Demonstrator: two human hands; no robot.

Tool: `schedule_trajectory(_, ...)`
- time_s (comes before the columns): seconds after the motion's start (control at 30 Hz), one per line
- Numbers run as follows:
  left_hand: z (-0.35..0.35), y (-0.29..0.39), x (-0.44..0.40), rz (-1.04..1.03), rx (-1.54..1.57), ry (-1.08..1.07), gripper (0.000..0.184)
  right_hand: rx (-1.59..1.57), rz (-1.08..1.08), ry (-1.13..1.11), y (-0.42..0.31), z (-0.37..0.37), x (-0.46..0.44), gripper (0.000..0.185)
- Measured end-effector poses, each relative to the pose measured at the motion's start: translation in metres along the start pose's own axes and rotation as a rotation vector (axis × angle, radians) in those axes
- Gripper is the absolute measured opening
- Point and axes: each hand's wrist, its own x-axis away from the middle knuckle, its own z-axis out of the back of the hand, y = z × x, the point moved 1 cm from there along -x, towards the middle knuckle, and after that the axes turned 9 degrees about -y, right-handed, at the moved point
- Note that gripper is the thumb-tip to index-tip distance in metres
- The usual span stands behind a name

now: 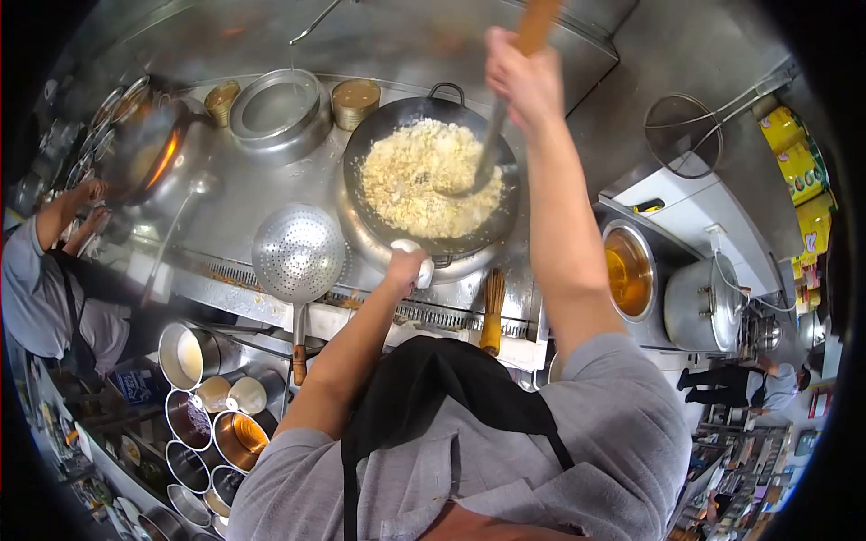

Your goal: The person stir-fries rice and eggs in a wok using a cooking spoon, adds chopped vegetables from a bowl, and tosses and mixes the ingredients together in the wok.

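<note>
A black wok (361, 212) sits on the stove, full of pale yellow fried rice (424, 167) with egg-like bits. My left hand (406, 268) is closed round a folded white cloth (408, 245) at the wok's near loop handle (441, 261). Raised above the wok's right side, my right hand (525, 79) grips the wooden handle of a metal wok ladle (492, 144), slightly blurred. The ladle's head rests in the rice, partly covered by it. A perforated strainer (299, 254) lies just left of the wok, and a bamboo brush (492, 311) lies near its front right.
Behind the wok stand a metal pot (280, 108) and a tin (355, 104). Oil fills a round pot (629, 270) at right, beside a lidded pot (702, 302). Several seasoning containers (189, 419) stand lower left. Another person (54, 279) works at a wok (153, 149) on the left.
</note>
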Motion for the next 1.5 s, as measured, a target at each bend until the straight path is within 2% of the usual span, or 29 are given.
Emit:
schedule_trajectory(0.07, 0.011, -0.010, -0.012, -0.076, -0.134, -0.061, 0.022, 0.062, 0.050, 0.022, 0.035, -0.003, 0.025, 0.027)
schedule_trajectory(0.13, 0.016, -0.029, -0.019, -0.139, -0.274, -0.142, 0.022, 0.020, 0.152, 0.365, 0.135, -0.005, 0.037, 0.026)
schedule_trajectory(0.17, 0.016, -0.036, -0.027, -0.175, -0.276, -0.116, 0.023, 0.023, 0.156, 0.361, 0.134, 0.006, 0.021, 0.026)
schedule_trajectory(0.23, 0.004, -0.005, -0.005, 0.091, -0.042, 0.011, 0.026, 0.115, -0.067, 0.142, 0.133, 0.021, -0.010, 0.027)
schedule_trajectory(0.33, 0.004, -0.001, -0.002, 0.129, -0.104, 0.031, 0.028, -0.039, 0.001, 0.089, 0.053, 0.006, -0.009, 0.025)
schedule_trajectory(0.4, 0.023, -0.032, -0.025, -0.267, -0.333, -0.084, 0.031, -0.071, 0.094, 0.084, 0.047, -0.012, 0.029, 0.024)
schedule_trajectory(0.43, 0.024, -0.027, -0.024, -0.210, -0.410, -0.136, 0.031, -0.100, 0.185, 0.094, 0.047, -0.017, 0.040, 0.022)
schedule_trajectory(0.47, 0.021, -0.023, -0.020, -0.177, -0.444, -0.165, 0.031, -0.050, 0.266, 0.166, 0.101, -0.017, 0.047, 0.025)
schedule_trajectory(0.5, 0.017, -0.018, -0.014, -0.144, -0.479, -0.195, 0.031, -0.056, 0.203, 0.146, 0.138, -0.008, 0.047, 0.024)
schedule_trajectory(0.53, 0.008, -0.007, -0.007, -0.019, -0.291, -0.080, 0.031, -0.064, 0.146, 0.127, 0.159, 0.000, 0.039, 0.024)
schedule_trajectory(0.57, 0.004, -0.002, -0.003, 0.100, -0.105, 0.038, 0.031, 0.034, 0.036, 0.057, 0.148, 0.012, 0.012, 0.025)
schedule_trajectory(0.6, 0.005, -0.008, 0.002, 0.112, -0.116, 0.032, 0.031, 0.130, -0.082, 0.002, 0.126, 0.022, -0.007, 0.025)
schedule_trajectory(0.67, 0.006, -0.008, -0.008, 0.100, -0.060, 0.002, 0.028, 0.014, -0.069, 0.154, 0.057, 0.023, -0.017, 0.031)
schedule_trajectory(0.73, 0.010, -0.013, -0.016, 0.087, -0.033, -0.078, 0.027, -0.033, 0.129, 0.157, 0.004, 0.039, -0.004, 0.032)
schedule_trajectory(0.8, 0.003, 0.005, 0.000, 0.089, -0.142, -0.033, 0.027, -0.035, 0.348, 0.237, 0.004, 0.052, 0.028, 0.029)
schedule_trajectory(0.83, 0.009, -0.007, -0.006, 0.010, -0.255, -0.081, 0.026, -0.073, 0.324, 0.448, 0.049, 0.050, 0.028, 0.027)
schedule_trajectory(0.87, 0.016, -0.019, -0.013, -0.074, -0.364, -0.120, 0.026, -0.078, 0.237, 0.507, 0.102, 0.059, 0.032, 0.025)
schedule_trajectory(0.9, 0.010, -0.009, -0.002, 0.007, -0.289, -0.090, 0.026, -0.087, 0.149, 0.562, 0.155, 0.069, 0.036, 0.023)
schedule_trajectory(0.97, 0.002, 0.021, 0.005, 0.061, -0.212, -0.054, 0.025, -0.095, 0.093, 0.497, 0.131, 0.082, -0.012, 0.022)
schedule_trajectory(1.03, -0.002, 0.022, 0.017, 0.178, -0.206, -0.057, 0.023, 0.029, -0.065, 0.491, 0.076, 0.080, -0.016, 0.022)
schedule_trajectory(1.07, -0.005, 0.022, 0.010, 0.162, -0.207, -0.066, 0.023, 0.035, -0.048, 0.490, 0.052, 0.084, -0.018, 0.022)
schedule_trajectory(1.13, -0.003, 0.005, 0.007, -0.045, -0.086, 0.034, 0.022, -0.115, 0.283, 0.245, 0.022, 0.087, -0.002, 0.022)
schedule_trajectory(1.2, 0.005, -0.001, 0.000, -0.052, -0.051, 0.045, 0.022, -0.191, 0.419, 0.474, 0.059, 0.081, 0.022, 0.020)
schedule_trajectory(1.27, 0.014, -0.011, -0.011, -0.193, -0.254, -0.057, 0.023, -0.070, 0.264, 0.576, 0.149, 0.082, 0.029, 0.018)
schedule_trajectory(1.3, 0.012, -0.007, -0.012, -0.248, -0.319, -0.088, 0.024, -0.229, 0.198, 0.561, 0.150, 0.089, 0.016, 0.020)
schedule_trajectory(1.33, 0.005, 0.011, -0.005, -0.099, -0.195, -0.023, 0.025, -0.235, 0.207, 0.545, 0.132, 0.088, -0.001, 0.020)
schedule_trajectory(1.37, 0.002, 0.011, 0.006, 0.077, -0.074, 0.035, 0.027, -0.178, 0.133, 0.478, 0.101, 0.081, -0.007, 0.020)
schedule_trajectory(1.4, 0.001, 0.004, 0.010, 0.085, -0.076, 0.033, 0.027, -0.120, 0.065, 0.411, 0.072, 0.076, -0.011, 0.021)
schedule_trajectory(1.5, 0.004, 0.005, 0.001, 0.023, -0.176, 0.118, 0.031, -0.222, 0.350, 0.089, 0.034, 0.055, 0.025, 0.018)
